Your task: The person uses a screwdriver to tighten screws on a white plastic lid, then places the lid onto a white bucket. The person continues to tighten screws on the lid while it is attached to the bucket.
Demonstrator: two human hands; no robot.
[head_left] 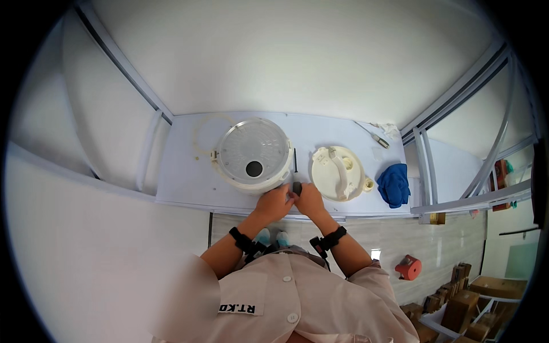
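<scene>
A round white appliance body like a rice cooker [283,178] stands on the white bench, with a greyish disc-shaped inner lid [254,143] on top that has a dark round spot near its front. My right hand [309,200] is closed around the dark handle of a screwdriver [297,187], whose thin shaft points away from me beside the cooker. Close against it at the bench's front edge, my left hand [274,204] has its fingers drawn together; what they pinch is hidden. Right of the screwdriver lies a cream outer lid [326,178] with a curved handle-like bar across it.
A second screwdriver [380,140] lies at the back right of the bench, near crumpled white material [390,130]. A blue cloth [393,186] rests at the right end. Behind the cooker's left side is a pale ring [195,134]. A red stool [408,267] and cardboard boxes [459,308] stand on the floor.
</scene>
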